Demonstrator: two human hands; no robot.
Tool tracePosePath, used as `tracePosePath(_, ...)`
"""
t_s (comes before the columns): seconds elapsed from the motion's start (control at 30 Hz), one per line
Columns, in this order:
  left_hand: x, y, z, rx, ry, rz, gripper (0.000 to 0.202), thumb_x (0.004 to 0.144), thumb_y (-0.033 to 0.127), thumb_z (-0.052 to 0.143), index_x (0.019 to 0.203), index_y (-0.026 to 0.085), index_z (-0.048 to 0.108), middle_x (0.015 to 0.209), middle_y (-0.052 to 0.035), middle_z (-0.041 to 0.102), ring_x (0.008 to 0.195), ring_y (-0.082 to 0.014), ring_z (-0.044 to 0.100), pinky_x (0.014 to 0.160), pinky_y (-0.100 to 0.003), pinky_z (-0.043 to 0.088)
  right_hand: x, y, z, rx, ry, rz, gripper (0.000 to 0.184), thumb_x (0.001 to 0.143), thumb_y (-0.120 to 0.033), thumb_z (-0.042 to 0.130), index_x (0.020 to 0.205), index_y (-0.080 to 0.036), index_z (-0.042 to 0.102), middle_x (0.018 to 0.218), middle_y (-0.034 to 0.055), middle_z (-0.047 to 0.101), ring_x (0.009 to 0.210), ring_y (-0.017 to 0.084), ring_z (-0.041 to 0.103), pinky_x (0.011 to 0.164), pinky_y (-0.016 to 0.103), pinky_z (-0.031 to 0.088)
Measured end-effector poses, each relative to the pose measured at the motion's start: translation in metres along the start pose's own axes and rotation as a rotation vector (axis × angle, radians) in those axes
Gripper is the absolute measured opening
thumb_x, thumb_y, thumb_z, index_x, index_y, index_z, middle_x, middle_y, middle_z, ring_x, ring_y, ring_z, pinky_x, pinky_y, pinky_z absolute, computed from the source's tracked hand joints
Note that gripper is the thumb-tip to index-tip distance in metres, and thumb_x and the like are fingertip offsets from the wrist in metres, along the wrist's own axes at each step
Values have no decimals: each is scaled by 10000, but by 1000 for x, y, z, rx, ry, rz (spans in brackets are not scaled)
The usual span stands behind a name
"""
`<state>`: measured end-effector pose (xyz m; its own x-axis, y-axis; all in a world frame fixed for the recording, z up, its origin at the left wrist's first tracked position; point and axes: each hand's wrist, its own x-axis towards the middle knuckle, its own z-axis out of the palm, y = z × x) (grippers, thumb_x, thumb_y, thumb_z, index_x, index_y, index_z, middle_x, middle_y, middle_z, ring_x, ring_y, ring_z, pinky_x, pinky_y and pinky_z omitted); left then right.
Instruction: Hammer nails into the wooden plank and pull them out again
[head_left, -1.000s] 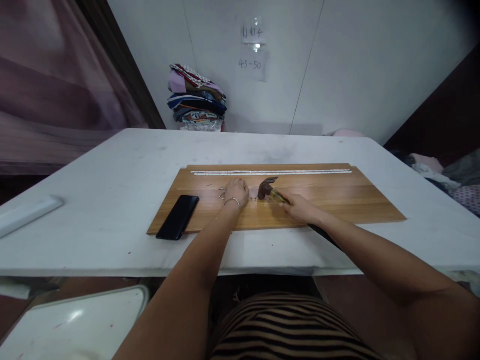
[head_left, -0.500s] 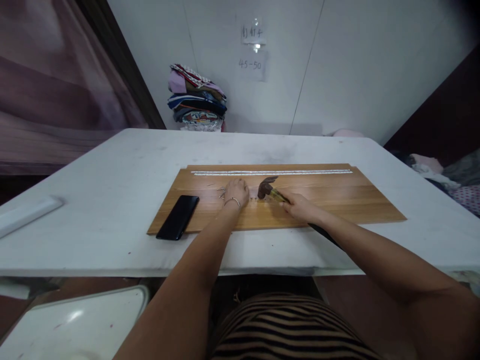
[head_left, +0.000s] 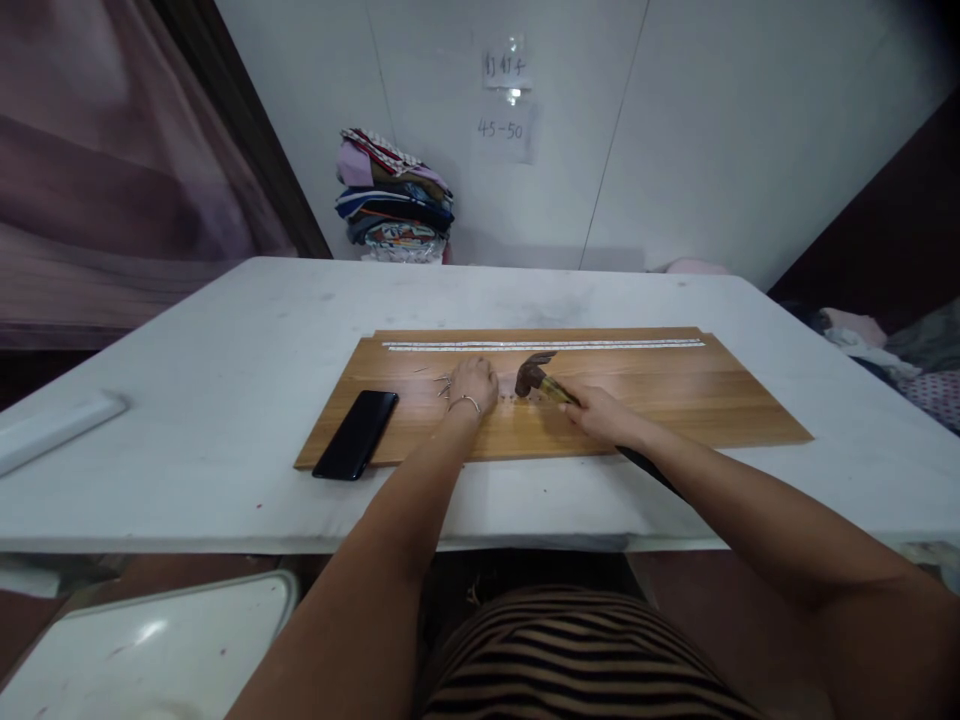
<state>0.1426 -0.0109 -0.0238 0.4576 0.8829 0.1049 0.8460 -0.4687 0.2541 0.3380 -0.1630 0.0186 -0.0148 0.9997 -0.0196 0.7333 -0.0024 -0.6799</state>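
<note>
My right hand (head_left: 598, 414) is wrapped round the handle of a claw hammer (head_left: 531, 375), whose head rests low over the wooden board (head_left: 697, 400). The dark end of the handle runs back beneath my forearm. Left of the hammer head, my left hand (head_left: 474, 386) is down on the board with its fingers curled under; what they hold, if anything, is hidden. A few loose nails (head_left: 442, 381) lie against its left side. Small nail heads (head_left: 507, 397) stand in the board between my left hand and the hammer.
A black phone (head_left: 355, 435) lies over the board's left front corner. Two white measuring strips (head_left: 544, 346) run along its back edge. Beneath is a white table (head_left: 225, 400), with a white roll (head_left: 64, 428) at its left. Folded clothes (head_left: 395, 195) are stacked by the wall.
</note>
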Motion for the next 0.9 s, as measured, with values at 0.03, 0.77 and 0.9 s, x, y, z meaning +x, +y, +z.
tracePosePath(0.03, 0, 0, 0, 5, 1, 1, 275, 1000, 221, 467, 1039, 178, 736, 1216, -148, 729, 1213, -286, 630, 1068, -391, 473, 0, -1, -1, -2, -9, -4, 552, 908, -145, 521, 1438, -226, 654, 1273, 81, 769, 1126, 267, 703, 1006, 422, 527)
tracePosePath(0.77, 4, -3, 6, 15, -2, 8, 279, 995, 224, 463, 1054, 166, 729, 1240, -154, 717, 1226, -282, 617, 1087, -389, 466, 3, 0, -1, 25, 14, -8, 573, 872, -157, 562, 1429, -237, 668, 1221, 78, 782, 1089, 267, 707, 992, 437, 542)
tracePosePath(0.9, 2, -1, 4, 16, -6, -2, 286, 992, 214, 454, 1047, 170, 732, 1247, -150, 716, 1230, -281, 617, 1090, -388, 466, 2, -1, 0, 14, 2, 9, 555, 868, -146, 549, 1400, -229, 682, 1247, 83, 774, 1121, 276, 701, 1017, 440, 529)
